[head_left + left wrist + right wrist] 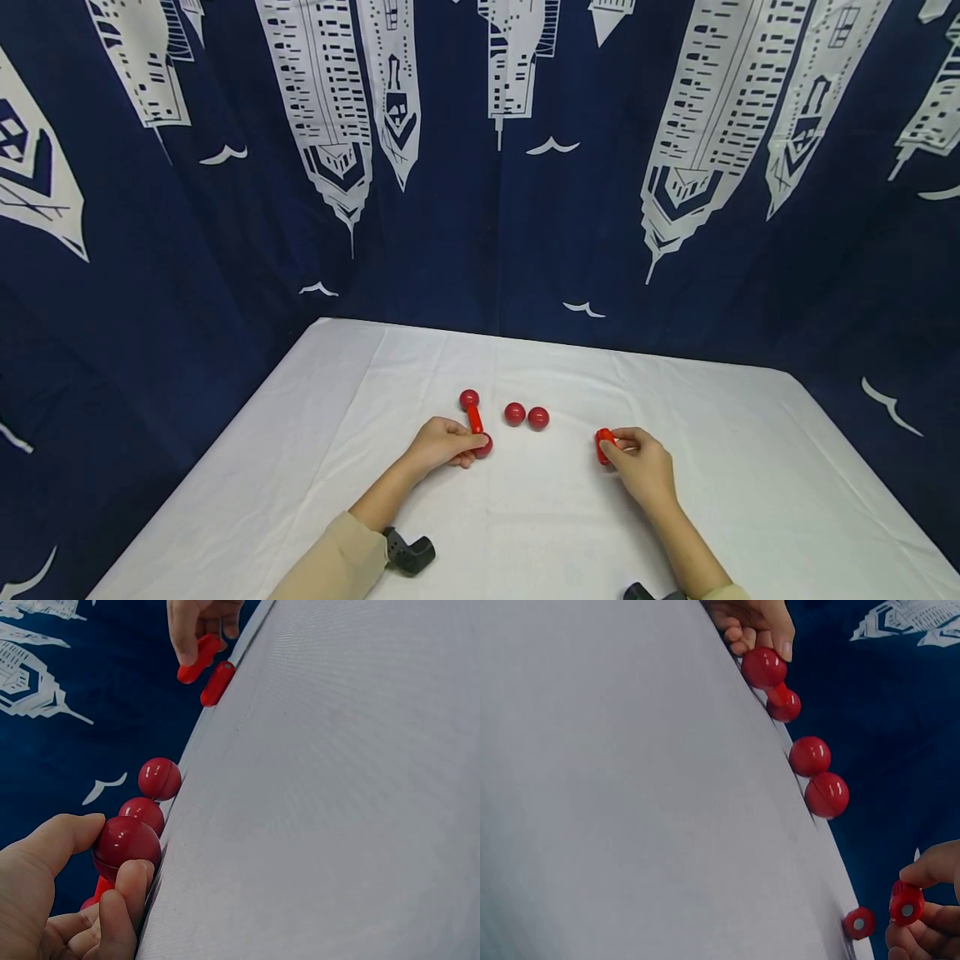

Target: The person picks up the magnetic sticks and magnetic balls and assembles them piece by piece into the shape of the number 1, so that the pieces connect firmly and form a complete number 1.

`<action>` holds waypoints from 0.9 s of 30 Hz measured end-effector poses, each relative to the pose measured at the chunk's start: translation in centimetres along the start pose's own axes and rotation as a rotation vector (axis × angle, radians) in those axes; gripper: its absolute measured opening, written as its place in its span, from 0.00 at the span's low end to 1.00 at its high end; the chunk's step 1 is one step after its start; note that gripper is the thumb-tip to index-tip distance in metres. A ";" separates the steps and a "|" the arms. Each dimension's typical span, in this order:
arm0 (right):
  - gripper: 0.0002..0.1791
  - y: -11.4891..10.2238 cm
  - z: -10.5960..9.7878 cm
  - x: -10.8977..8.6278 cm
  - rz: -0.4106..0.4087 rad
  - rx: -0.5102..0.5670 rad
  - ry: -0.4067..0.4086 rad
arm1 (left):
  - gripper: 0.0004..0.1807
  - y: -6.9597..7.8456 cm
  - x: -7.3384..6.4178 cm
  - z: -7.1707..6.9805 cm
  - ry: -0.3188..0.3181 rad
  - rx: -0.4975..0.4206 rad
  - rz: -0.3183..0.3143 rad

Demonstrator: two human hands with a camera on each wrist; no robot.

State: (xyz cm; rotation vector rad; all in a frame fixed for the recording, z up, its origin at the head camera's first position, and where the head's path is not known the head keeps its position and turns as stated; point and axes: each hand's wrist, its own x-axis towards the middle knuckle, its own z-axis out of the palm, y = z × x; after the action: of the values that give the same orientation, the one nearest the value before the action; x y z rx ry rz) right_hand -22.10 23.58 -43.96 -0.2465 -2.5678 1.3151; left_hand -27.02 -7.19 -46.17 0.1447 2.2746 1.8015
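My left hand [444,442] pinches the near one of two glossy dark red balls [126,847] between thumb and fingers. A short bright red rod [474,419] runs from that ball to a second ball [469,400] farther back, forming a dumbbell shape. On the right, my right hand [643,467] holds another red rod [907,904] between thumb and fingertips, its round silvery end showing in the right wrist view. Close beside it a further red rod [859,923] lies on the table, also with a silvery end. The two rods overlap in the head view.
Two loose dark red balls [514,414] sit side by side between the hands, a little farther back. A white cloth covers the table [540,517]. Behind its far edge hangs a dark blue curtain [450,250] with white building prints. Black devices [408,552] are worn at the wrists.
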 end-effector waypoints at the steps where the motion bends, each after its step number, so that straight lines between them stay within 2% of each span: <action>1: 0.15 -0.2 0.1 -0.1 0.009 0.013 -0.009 | 0.15 0.0 0.0 0.0 -0.001 0.000 0.001; 10: 0.15 -2.1 0.7 -0.8 0.019 0.110 -0.062 | 0.15 0.1 0.0 0.0 0.003 0.013 0.014; 27: 0.12 -4.3 3.4 -2.7 -0.023 0.159 -0.162 | 0.16 0.1 0.1 -0.1 0.003 0.019 -0.003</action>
State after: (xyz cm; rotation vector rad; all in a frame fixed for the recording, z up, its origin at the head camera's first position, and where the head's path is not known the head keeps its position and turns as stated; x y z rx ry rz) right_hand -20.65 17.78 -42.74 -0.0830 -2.5676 1.5809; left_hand -27.11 -7.20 -46.10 0.1411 2.2933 1.7805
